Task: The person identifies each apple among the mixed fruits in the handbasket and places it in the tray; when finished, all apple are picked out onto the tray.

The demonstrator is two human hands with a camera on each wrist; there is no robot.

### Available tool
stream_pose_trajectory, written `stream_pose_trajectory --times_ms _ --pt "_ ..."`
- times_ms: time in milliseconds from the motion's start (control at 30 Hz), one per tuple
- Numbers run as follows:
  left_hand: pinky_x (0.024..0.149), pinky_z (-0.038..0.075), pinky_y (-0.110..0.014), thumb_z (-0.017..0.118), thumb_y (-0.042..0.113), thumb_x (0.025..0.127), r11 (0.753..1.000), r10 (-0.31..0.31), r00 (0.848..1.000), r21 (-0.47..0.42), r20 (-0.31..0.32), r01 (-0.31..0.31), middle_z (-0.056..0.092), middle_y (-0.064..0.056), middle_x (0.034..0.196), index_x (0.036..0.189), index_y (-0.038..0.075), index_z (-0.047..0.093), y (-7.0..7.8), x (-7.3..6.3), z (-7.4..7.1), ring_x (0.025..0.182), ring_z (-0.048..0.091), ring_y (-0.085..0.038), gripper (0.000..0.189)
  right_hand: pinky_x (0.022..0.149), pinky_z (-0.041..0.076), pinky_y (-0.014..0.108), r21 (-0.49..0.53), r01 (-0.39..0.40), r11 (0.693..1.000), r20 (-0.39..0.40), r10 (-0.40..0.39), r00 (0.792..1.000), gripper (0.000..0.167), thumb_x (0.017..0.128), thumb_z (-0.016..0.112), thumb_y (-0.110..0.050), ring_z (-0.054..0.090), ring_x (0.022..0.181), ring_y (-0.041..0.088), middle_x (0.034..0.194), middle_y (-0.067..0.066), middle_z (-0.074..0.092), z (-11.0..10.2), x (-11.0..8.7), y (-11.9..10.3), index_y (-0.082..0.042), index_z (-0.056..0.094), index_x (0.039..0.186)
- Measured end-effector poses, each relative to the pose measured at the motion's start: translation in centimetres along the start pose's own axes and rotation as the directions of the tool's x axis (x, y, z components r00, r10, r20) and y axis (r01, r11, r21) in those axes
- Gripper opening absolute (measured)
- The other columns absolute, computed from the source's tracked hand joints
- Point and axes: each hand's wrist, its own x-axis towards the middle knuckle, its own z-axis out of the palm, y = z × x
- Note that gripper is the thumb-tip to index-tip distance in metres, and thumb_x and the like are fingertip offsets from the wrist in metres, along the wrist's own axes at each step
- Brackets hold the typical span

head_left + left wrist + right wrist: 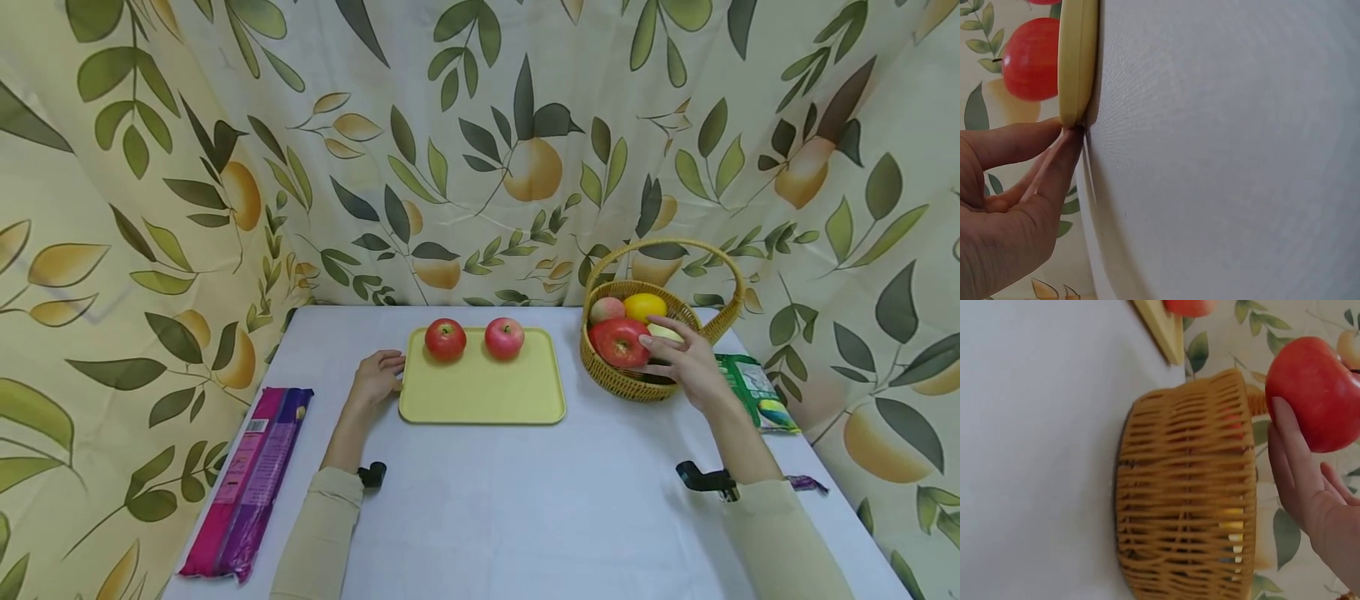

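Observation:
At the left edge of a yellow tray (480,400), my left hand (377,377) pinches the rim between thumb and fingers. Two red apples (446,340) stand side by side on the tray's far half. My right hand (684,367) holds another red apple (1313,394) by its side, at the height of the basket's rim. Below and behind that apple is the wicker basket (622,382) with its tall arched handle. Inside it show a pinkish peach (606,310), a yellow lemon (645,306) and a pale fruit (664,333) partly covered by my fingers.
A long pink and purple package (251,483) lies along the table's left side. Right of the basket is a green packet (757,392), partly behind my right arm. A small purple wrapper (807,483) lies by the right sleeve. Patterned curtains (480,167) enclose the white table (525,517).

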Motion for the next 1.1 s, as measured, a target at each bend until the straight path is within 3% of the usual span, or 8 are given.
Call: stream_pose_trajectory --times_ms 167,333,600,1100 --pt "0.109 0.05 -0.043 0.056 -0.025 0.078 1.0 0.014 1.0 -0.021 0.015 -0.014 0.06 -0.027 0.143 0.146 -0.009 0.049 -0.1 0.1 0.0 0.135 0.058 -0.036 0.071 0.083 0.063 0.041 0.053 -0.013 0.998 0.03 0.011 0.999 0.05 0.101 0.069 -0.018 0.074 0.099 0.013 0.124 0.001 0.061 1.2 -0.2 -0.6 -0.013 0.048 0.146" --pt "0.109 0.051 -0.041 0.056 -0.026 0.077 1.0 0.022 1.0 -0.019 0.018 -0.021 0.06 -0.027 0.142 0.146 -0.009 0.049 -0.4 0.3 0.1 0.135 0.058 -0.036 0.071 0.085 0.062 0.044 0.092 -0.011 0.996 0.061 0.005 0.998 0.04 0.102 0.068 -0.017 0.076 0.098 0.017 0.124 0.001 0.065 2.6 -0.2 -1.1 -0.016 0.052 0.139" --pt "0.107 0.052 -0.042 0.056 -0.027 0.077 0.998 0.035 0.999 -0.043 0.004 -0.035 0.061 -0.027 0.142 0.145 -0.01 0.05 -0.4 0.4 0.1 0.134 0.059 -0.036 0.07 0.083 0.063 0.038 0.138 -0.009 0.99 0.122 -0.008 0.993 0.049 0.105 0.063 -0.017 0.075 0.103 0.019 0.14 0.009 0.043 5.2 0.2 -1.9 -0.007 0.046 0.15" --pt "0.109 0.051 -0.041 0.056 -0.027 0.076 0.999 0.017 1.0 -0.042 0.012 -0.016 0.061 -0.026 0.142 0.145 -0.009 0.051 0.0 0.2 -0.3 0.135 0.058 -0.036 0.072 0.087 0.063 0.041 0.143 -0.027 0.989 0.198 -0.001 0.98 0.064 0.105 0.062 -0.02 0.072 0.109 0.021 0.145 0.01 0.047 9.9 1.9 -1.6 -0.002 0.033 0.159"
